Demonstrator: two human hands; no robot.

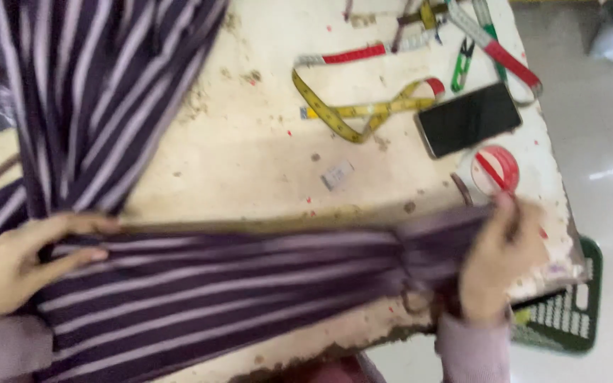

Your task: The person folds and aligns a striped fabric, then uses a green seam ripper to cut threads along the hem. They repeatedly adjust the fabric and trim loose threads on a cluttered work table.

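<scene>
Both hands pulling the striped purple fabric (214, 284) taut btwn them; left hand (15, 266) pinches one end, right hand (498, 259) clenched on the bunched end; phone (468, 119) & tape measure (363, 110) lie well beyond the fingers.

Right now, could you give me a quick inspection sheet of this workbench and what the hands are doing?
Surface: worn cream-coloured worktable, stained and speckled.
Job's things: dark purple fabric with pale lilac stripes, stretched between both hands.
Clutter: yellow and red measuring tape, black smartphone, green thread snips, round red-and-white disc, small grey tag.
Grippers: left hand grips one end of the fabric; right hand grips the bunched other end.
Cables: nothing seen.
Surroundings: green plastic basket on a pale floor.
</scene>
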